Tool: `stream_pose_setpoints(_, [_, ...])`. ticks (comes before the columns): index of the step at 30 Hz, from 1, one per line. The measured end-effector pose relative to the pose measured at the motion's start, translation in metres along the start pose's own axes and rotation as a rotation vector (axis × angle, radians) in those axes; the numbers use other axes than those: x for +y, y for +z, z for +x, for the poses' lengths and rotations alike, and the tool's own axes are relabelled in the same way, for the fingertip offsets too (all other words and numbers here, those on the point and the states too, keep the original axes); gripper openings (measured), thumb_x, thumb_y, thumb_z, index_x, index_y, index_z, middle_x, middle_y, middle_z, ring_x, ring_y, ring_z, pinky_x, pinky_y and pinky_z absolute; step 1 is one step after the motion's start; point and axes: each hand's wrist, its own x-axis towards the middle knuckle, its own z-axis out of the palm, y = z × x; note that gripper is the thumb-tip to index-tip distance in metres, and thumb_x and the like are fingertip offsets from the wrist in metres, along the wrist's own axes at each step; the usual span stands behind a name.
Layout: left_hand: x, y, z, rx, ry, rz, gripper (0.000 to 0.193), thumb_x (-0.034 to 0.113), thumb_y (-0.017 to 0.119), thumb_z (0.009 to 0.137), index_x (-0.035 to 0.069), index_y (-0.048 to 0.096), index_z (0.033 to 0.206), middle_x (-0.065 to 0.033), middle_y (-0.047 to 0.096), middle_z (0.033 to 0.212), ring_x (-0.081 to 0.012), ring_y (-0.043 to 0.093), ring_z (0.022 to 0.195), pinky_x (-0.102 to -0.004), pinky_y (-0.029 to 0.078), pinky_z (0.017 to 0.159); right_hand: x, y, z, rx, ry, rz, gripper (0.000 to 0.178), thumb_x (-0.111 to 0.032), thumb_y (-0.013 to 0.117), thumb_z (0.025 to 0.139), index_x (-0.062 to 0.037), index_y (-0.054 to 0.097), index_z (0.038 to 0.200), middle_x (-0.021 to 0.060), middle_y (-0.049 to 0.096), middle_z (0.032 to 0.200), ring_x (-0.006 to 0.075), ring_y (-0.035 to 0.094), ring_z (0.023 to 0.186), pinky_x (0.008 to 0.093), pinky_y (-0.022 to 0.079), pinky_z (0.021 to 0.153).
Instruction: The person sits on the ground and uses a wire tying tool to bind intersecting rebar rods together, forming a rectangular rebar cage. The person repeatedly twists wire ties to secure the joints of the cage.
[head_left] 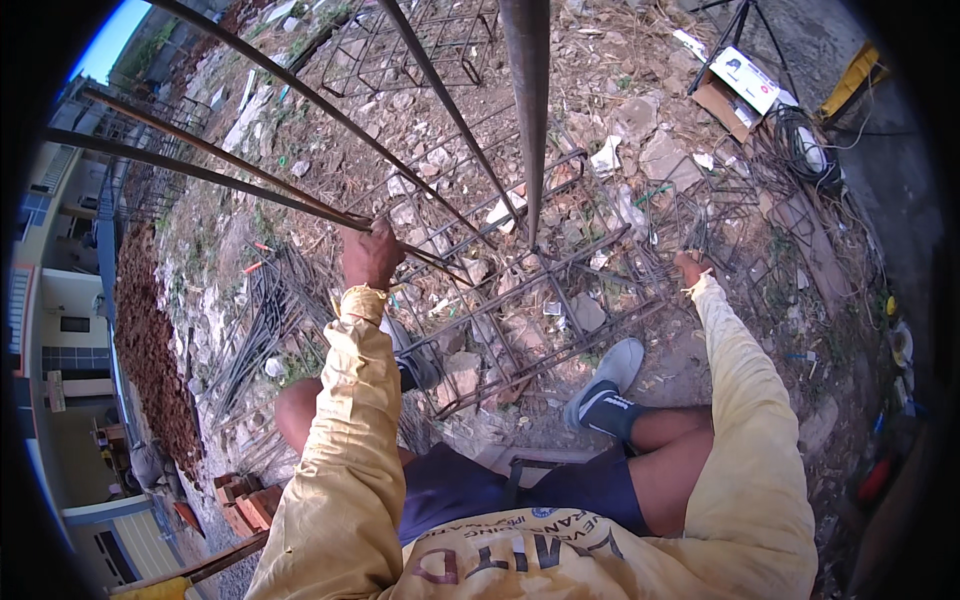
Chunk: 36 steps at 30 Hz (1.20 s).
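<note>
My left hand (375, 255) is closed around steel reinforcing bars, among them a long brown bar (215, 150) slanting in from the upper left. A darker bar (190, 171) runs beside it and meets it at my fist. Below and between my hands lies a cage of tied rebar (500, 372), with square bent hoops along it. My right hand (692, 265) is low at the cage's right end, its fingers curled next to a cluster of thin wires (702, 232). What lies in those fingers is too small to make out.
A thick upright bar (528, 120) and other slanting bars stand ahead. Rubble (635, 120) covers the ground, with another rebar cage (400, 50) farther off. Loose rods (270, 320) lie left. Bricks (245, 505) are stacked lower left; a cardboard box (735, 90) and tripod stand far right.
</note>
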Motion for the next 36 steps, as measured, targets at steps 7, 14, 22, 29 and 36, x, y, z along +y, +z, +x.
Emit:
stream_pose_setpoints(7, [0.052,0.016,-0.025,0.194,-0.279,-0.233,0.044,0.02,0.058,0.084,-0.01,0.038,0.11,-0.0365,0.059,0.099,-0.0422,0.063,0.098,-0.0468,0.046,0.09,-0.07,-0.088,0.034,-0.238,-0.267,0.926,0.031,-0.031,0.065,0.09,-0.0061,0.055,0.105,0.008,0.064,0.083,0.0174,0.059,0.063,0.0346,0.051,0.054])
stream_pose_setpoints(14, [0.072,-0.011,-0.058,0.236,-0.332,-0.081,0.054,0.026,0.064,0.084,-0.006,0.036,0.117,-0.0354,0.061,0.106,-0.0492,0.061,0.1,-0.0497,0.047,0.09,-0.288,-0.115,-0.226,-0.357,-0.536,1.092,0.023,-0.029,0.061,0.094,-0.0096,0.053,0.104,0.0065,0.062,0.087,0.0163,0.059,0.073,0.0358,0.053,0.066])
stream_pose_setpoints(22, [0.043,-0.019,-0.06,0.196,-0.107,-0.253,0.048,0.029,0.072,0.079,0.001,0.048,0.11,-0.0234,0.066,0.094,-0.0396,0.065,0.087,-0.0445,0.051,0.083,-0.279,-0.079,-0.392,-0.607,-0.657,1.172,0.019,-0.025,0.053,0.098,-0.0066,0.048,0.102,0.0104,0.057,0.082,0.0188,0.055,0.063,0.0376,0.051,0.06])
stream_pose_setpoints(29, [0.036,-0.083,-0.029,-0.063,0.236,-1.079,0.058,0.025,0.061,0.085,0.007,0.045,0.137,-0.018,0.058,0.125,-0.0257,0.055,0.113,-0.0399,0.049,0.087,-0.248,-0.065,-0.428,-0.527,-0.716,0.913,0.022,-0.025,0.055,0.098,-0.0036,0.047,0.1,0.0088,0.056,0.074,0.015,0.054,0.058,0.0313,0.048,0.056])
stream_pose_setpoints(36, [0.11,-0.175,0.029,0.146,0.386,-1.1,0.061,0.058,0.049,0.095,-0.001,0.061,0.096,-0.0039,0.058,0.076,-0.0132,0.052,0.066,-0.0289,0.044,0.06,-0.366,-0.096,-0.424,-0.232,-0.803,0.908,0.028,-0.027,0.057,0.095,-0.0022,0.049,0.104,0.0119,0.061,0.091,0.0143,0.055,0.058,0.0297,0.05,0.047])
